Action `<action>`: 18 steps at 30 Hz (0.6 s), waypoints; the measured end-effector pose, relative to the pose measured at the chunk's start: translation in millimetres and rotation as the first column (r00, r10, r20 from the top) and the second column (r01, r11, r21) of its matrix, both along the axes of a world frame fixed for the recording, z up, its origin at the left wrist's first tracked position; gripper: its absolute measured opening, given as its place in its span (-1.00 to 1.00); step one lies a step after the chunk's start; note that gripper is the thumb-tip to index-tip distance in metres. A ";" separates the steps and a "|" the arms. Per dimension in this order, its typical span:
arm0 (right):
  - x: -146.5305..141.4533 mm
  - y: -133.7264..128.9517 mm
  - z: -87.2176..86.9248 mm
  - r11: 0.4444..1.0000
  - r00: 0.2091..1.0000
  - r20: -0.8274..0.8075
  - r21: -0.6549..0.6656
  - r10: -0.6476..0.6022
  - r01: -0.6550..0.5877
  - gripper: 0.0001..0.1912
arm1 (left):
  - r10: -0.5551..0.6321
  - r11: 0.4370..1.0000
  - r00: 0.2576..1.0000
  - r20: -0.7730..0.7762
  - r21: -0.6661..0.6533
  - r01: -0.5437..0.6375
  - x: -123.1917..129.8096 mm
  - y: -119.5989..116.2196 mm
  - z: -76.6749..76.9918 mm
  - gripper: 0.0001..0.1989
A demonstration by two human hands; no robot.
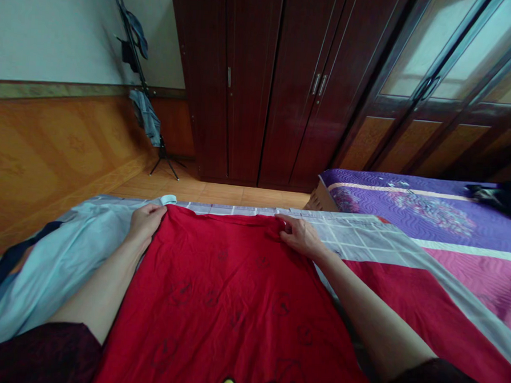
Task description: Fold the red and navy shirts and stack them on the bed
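Note:
A red garment [234,270] with dark printed figures lies spread in front of me, its far edge running between my hands. At its far left corner, my left hand [146,223] is closed on the fabric. My right hand [300,235] pinches the far right corner. A yellow and white print shows at the bottom of the view, partly cut off. Pale blue cloth [76,251] lies beside my left arm. Another red cloth [404,291] lies flat to the right, beyond my right forearm.
Under the clothes is a grey checked cover [356,237]. A purple and pink bedspread [434,209] adjoins it on the right, with a dark item [501,198] on top. Beyond stand a dark red wardrobe [252,100] and a coat stand [143,83] with hung things.

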State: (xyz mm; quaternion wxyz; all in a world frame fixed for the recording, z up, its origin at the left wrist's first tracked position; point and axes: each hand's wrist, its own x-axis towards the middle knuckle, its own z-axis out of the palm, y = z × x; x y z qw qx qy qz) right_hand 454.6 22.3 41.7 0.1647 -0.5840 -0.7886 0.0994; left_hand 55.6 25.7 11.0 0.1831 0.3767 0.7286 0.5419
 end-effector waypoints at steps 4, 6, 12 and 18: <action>-1.0 -0.5 -1.5 0.999 0.998 0.042 0.007 -0.054 0.054 -0.59 | 0.005 1.000 0.999 0.053 -0.014 -0.004 0.9 -0.2 1.4 -0.75; -0.7 0.0 -3.1 0.996 0.995 0.054 0.016 -0.088 0.087 -0.60 | 0.003 1.000 0.998 0.069 -0.016 -0.001 2.0 -1.0 2.4 -0.75; -0.6 -3.2 0.9 0.996 0.989 0.116 0.031 -0.090 0.087 -0.73 | 0.001 1.000 0.996 0.089 -0.020 0.001 4.3 -2.2 3.9 -0.75; 1.1 -6.7 9.5 0.998 0.974 0.222 0.064 -0.041 0.028 -0.75 | -0.004 0.999 0.998 0.061 -0.033 0.006 3.2 -1.3 3.6 -0.75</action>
